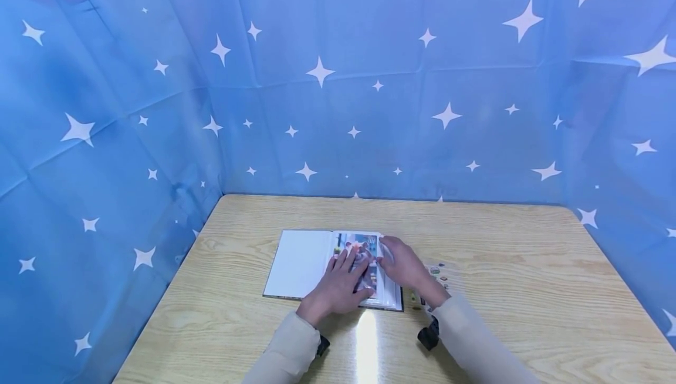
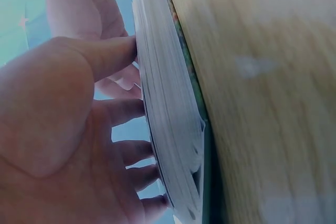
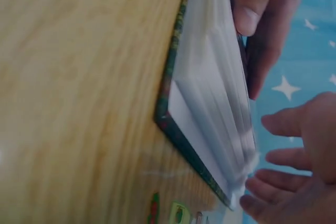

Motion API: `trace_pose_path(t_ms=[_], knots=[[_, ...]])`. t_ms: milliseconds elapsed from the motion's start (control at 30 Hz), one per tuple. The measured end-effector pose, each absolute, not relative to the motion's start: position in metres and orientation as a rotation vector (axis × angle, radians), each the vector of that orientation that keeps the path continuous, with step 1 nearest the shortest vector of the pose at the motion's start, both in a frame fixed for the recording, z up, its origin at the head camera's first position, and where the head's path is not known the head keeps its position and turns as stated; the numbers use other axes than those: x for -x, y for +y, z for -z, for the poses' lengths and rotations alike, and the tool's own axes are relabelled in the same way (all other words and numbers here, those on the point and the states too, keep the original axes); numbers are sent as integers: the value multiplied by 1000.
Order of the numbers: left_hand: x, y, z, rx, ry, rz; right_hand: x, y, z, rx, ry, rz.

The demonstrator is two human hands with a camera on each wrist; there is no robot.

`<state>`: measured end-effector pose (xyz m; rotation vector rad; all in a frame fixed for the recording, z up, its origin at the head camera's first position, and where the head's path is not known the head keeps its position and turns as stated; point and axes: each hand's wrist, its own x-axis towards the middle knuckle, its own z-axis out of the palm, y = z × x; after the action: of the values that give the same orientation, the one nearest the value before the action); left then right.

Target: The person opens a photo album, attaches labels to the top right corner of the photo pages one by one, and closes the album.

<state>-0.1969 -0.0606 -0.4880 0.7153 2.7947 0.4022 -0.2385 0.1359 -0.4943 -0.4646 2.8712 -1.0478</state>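
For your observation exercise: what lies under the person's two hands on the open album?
Under the left hand and right hand lies the album's right page, holding a photo. Only its top part shows; the hands cover the rest. The left page is blank white.

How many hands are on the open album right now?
2. The left hand lies flat on the album page over the photo; the right hand rests at the right page edge, beside the sticker sheet.

1. Table [image 1: 528,266]: light wood-grain top, bounded left, right and far by blue starred cloth.
2. Album [image 1: 303,260]: lies open, flat on the table, near its centre.
3. Sticker sheet [image 1: 439,275]: flat on the table, just right of the album.
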Motion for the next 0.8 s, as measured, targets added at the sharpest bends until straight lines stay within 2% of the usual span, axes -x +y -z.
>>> trace_pose_path(t_ms=[467, 800], knots=[[194, -60, 487, -775, 2868, -430, 232, 150, 499, 662, 2776, 827], [189, -64, 484, -914, 2819, -384, 234, 154, 499, 675, 2755, 780]])
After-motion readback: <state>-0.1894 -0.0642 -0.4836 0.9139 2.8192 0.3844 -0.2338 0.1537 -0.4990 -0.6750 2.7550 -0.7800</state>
